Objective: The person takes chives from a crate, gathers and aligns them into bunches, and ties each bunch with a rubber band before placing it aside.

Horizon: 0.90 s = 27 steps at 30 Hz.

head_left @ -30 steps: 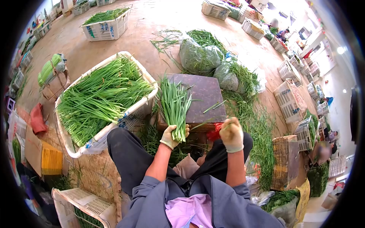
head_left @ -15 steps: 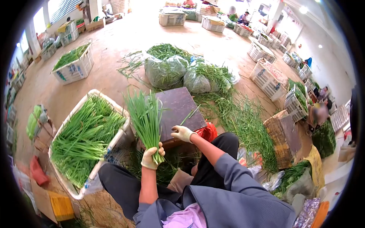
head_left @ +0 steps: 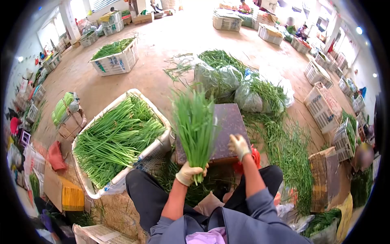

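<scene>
My gloved left hand [head_left: 189, 173] is wrapped round the lower stalks of a bunch of garlic chives [head_left: 194, 128], its leaves fanning upward and slightly blurred. The bunch stands in front of the left part of a dark low work table [head_left: 228, 128]. Over that table's right edge is my gloved right hand [head_left: 239, 147], a little smeared, with its fingers loosely apart and nothing visible in them. Red plastic ties or strips [head_left: 254, 156] hang just below it. To my left, a white crate [head_left: 83, 173] holds many more chives [head_left: 118, 142].
Bulging plastic bags [head_left: 217, 81] of greens stand beyond the table. Loose leaves [head_left: 290, 162] litter the floor on the right, beside a wooden box [head_left: 323, 179]. Another filled crate [head_left: 113, 63] stands farther off. Cardboard and a yellow box [head_left: 73, 196] lie at lower left.
The view has swung left, so things sit farther right. My right hand has moved to the table's right edge, and the loose stalks on the tabletop no longer show. My left hand keeps the bunch.
</scene>
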Tool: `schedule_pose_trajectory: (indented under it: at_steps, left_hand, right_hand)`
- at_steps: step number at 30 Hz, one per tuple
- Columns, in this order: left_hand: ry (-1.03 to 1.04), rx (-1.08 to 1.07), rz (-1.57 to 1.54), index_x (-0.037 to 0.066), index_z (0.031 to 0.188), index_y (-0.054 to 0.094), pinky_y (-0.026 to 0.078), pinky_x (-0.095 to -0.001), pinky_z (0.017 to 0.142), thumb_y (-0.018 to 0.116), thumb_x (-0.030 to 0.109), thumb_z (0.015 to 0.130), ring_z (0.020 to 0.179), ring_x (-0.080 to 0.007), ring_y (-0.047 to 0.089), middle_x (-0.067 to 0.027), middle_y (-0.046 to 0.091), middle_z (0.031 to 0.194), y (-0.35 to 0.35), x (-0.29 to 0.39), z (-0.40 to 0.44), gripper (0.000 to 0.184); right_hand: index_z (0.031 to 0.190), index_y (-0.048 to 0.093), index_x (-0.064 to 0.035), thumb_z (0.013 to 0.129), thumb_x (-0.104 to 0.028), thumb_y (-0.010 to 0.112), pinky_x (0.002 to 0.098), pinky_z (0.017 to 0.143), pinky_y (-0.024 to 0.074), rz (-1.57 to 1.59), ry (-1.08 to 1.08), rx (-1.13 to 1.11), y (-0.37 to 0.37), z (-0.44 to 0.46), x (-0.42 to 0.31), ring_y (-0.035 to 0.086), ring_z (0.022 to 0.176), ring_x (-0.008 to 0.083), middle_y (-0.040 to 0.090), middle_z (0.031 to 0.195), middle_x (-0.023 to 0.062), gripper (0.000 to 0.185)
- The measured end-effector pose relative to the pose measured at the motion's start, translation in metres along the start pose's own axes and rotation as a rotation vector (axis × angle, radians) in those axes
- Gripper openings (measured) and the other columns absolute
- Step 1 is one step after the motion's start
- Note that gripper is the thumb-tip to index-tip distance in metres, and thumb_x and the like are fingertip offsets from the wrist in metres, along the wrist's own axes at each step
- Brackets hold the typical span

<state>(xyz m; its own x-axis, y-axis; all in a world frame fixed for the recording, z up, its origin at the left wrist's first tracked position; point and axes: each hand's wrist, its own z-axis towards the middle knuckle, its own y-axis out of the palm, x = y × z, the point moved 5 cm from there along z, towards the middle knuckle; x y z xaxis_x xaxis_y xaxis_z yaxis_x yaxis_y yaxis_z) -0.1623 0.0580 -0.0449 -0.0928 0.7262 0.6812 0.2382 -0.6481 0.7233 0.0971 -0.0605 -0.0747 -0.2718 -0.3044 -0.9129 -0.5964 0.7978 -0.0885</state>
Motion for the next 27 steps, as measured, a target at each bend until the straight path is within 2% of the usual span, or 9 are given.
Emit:
schedule_pose_trajectory:
  at_steps: [3,6,7,9,11,13,21,24,27]
  left_hand:
    - [-0.014,-0.05,-0.048,-0.002,0.115,0.06,0.055,-0.0364,0.066,0.076,0.017,0.072,0.072,-0.0229,0.066,-0.0119,0.067,0.094,-0.001,-0.023,0.015,0.049]
    - [-0.191,0.141,-0.272,-0.004,0.114,0.061,0.057,-0.0362,0.068,0.067,0.013,0.082,0.073,-0.0237,0.068,-0.0115,0.068,0.091,-0.046,-0.086,0.018,0.036]
    - [-0.283,0.251,-0.477,-0.005,0.11,0.062,0.058,-0.037,0.068,0.065,0.008,0.083,0.072,-0.0247,0.067,-0.0121,0.068,0.085,-0.055,-0.103,0.018,0.03]
    - [-0.284,0.358,-0.351,-0.003,0.109,0.063,0.058,-0.0371,0.068,0.064,0.006,0.084,0.07,-0.0248,0.067,-0.0123,0.068,0.08,-0.066,-0.113,0.013,0.026]
    - [-0.284,0.308,-0.32,0.0,0.11,0.064,0.059,-0.0391,0.073,0.065,0.006,0.086,0.08,-0.0261,0.069,-0.0119,0.069,0.094,-0.049,-0.1,0.006,0.025]
    - [-0.205,0.241,-0.238,0.0,0.115,0.062,0.059,-0.0418,0.076,0.066,0.006,0.086,0.086,-0.0278,0.069,-0.0121,0.069,0.102,-0.047,-0.098,0.004,0.03]
    - [-0.19,0.138,-0.419,0.001,0.121,0.059,0.057,-0.0443,0.085,0.065,0.011,0.088,0.094,-0.0274,0.068,-0.0124,0.068,0.107,-0.071,-0.107,-0.006,0.035]
    - [-0.188,0.194,-0.312,0.005,0.119,0.062,0.057,-0.0399,0.08,0.07,0.011,0.088,0.091,-0.0233,0.068,-0.0073,0.069,0.105,-0.055,-0.1,-0.008,0.034]
    - [-0.209,0.212,-0.24,0.006,0.117,0.063,0.056,-0.037,0.076,0.073,0.004,0.084,0.088,-0.0208,0.067,-0.0057,0.069,0.102,-0.056,-0.104,-0.009,0.034]
  right_hand:
    - [0.144,0.033,0.0013,0.098,-0.05,0.051,0.0458,0.091,0.0514,0.375,0.276,-0.193,0.049,-0.072,0.023,0.06,0.111,0.037,0.052,0.135,0.0257,0.071]
    - [0.15,0.022,0.0007,0.1,-0.056,0.04,0.0496,0.111,0.0342,0.473,0.495,-0.283,0.075,-0.107,0.084,0.042,0.134,0.0413,0.038,0.149,0.0282,0.078]
    - [0.15,0.026,0.0008,0.1,-0.056,0.042,0.0493,0.112,0.034,0.392,0.517,-0.251,0.078,-0.122,0.082,0.04,0.136,0.0414,0.036,0.15,0.0285,0.077]
    - [0.145,0.036,-0.0016,0.1,-0.054,0.045,0.0466,0.105,0.041,0.265,0.501,-0.345,0.084,-0.126,0.089,0.053,0.124,0.036,0.047,0.142,0.0246,0.07]
    - [0.13,0.051,-0.0082,0.098,-0.045,0.055,0.0336,0.077,0.0523,0.247,0.38,-0.341,0.093,-0.12,0.091,0.062,0.091,0.0175,0.062,0.115,0.0081,0.049]
    - [0.127,0.054,-0.0083,0.096,-0.038,0.061,0.0317,0.074,0.053,0.07,0.286,-0.341,0.097,-0.123,0.08,0.063,0.09,0.0159,0.063,0.111,0.0068,0.044]
    - [0.122,0.059,-0.0006,0.093,-0.033,0.064,0.0308,0.072,0.0525,0.17,0.233,-0.315,0.109,-0.112,0.087,0.064,0.085,0.0162,0.067,0.107,0.0092,0.043]
    - [0.127,0.058,-0.0001,0.097,-0.038,0.056,0.0332,0.089,0.0466,-0.022,0.122,-0.349,0.114,-0.096,0.108,0.06,0.098,0.0152,0.066,0.109,0.0071,0.048]
    - [0.126,0.06,-0.0025,0.098,-0.043,0.053,0.0328,0.088,0.046,-0.098,0.172,-0.43,0.114,-0.102,0.106,0.059,0.096,0.0174,0.066,0.113,0.0069,0.05]
